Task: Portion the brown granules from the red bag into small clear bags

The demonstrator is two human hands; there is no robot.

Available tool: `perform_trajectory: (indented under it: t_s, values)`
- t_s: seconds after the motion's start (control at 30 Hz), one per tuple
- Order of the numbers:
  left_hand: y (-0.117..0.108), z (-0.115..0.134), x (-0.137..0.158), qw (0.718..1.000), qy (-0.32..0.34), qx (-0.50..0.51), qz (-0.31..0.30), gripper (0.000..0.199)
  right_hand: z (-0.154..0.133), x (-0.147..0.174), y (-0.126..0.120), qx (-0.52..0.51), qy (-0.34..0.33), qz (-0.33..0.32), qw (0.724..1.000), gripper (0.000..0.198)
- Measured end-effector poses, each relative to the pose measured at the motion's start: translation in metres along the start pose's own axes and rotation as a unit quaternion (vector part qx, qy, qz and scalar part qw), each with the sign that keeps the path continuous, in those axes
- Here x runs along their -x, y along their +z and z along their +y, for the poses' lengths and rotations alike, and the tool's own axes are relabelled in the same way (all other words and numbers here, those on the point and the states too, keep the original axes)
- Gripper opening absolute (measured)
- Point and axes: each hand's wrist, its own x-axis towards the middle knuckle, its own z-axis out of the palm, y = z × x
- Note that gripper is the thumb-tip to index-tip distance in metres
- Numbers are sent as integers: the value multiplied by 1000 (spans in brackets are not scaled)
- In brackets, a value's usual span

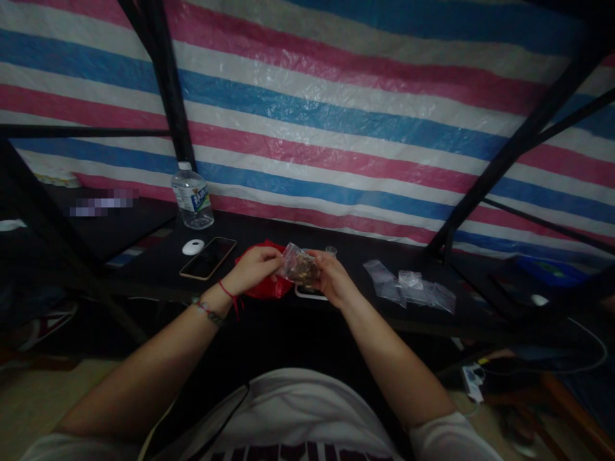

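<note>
Both hands hold a small clear zip bag (298,265) with brownish-gold bits inside, up over the front of the black table. My left hand (257,267) pinches the bag's zip end. At the filled end, my right hand (334,276) is closed round the other side. Beneath and behind the left hand lies a red plastic bag (269,288). A white-edged tray or frame (307,295) shows partly under the zip bag, its contents mostly hidden. Just behind the right hand stands a small clear cup (331,250).
Several clear zip bags (416,289) lie on the table to the right. To the left are a phone (208,258), a white rounded case (193,247) and a large clear bottle (193,198). Black metal posts (168,83) and a striped plastic sheet (312,147) stand behind.
</note>
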Motion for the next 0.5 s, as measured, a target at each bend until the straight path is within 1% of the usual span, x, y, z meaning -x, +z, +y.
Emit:
perform_trajectory:
  t_s: [0.07,0.13,0.2,0.3,0.4,0.5]
  values:
    - [-3,4,2,1000,8,7,-9,29,0,4,0,28,17,-21,999,44]
    - [-4,7,4,1000,22,-8,-14,31,2,7,-1,48,37,-35,998,39]
    - [-5,7,5,998,39,-37,-10,32,4,10,-4,62,52,-37,996,35]
    - [-6,6,4,997,51,-64,0,32,5,11,-12,73,68,-32,995,35]
    - [-8,6,5,999,36,-35,16,29,4,9,-23,46,70,3,996,34]
    - [-11,9,6,998,14,27,64,27,3,7,-34,-24,48,74,996,30]
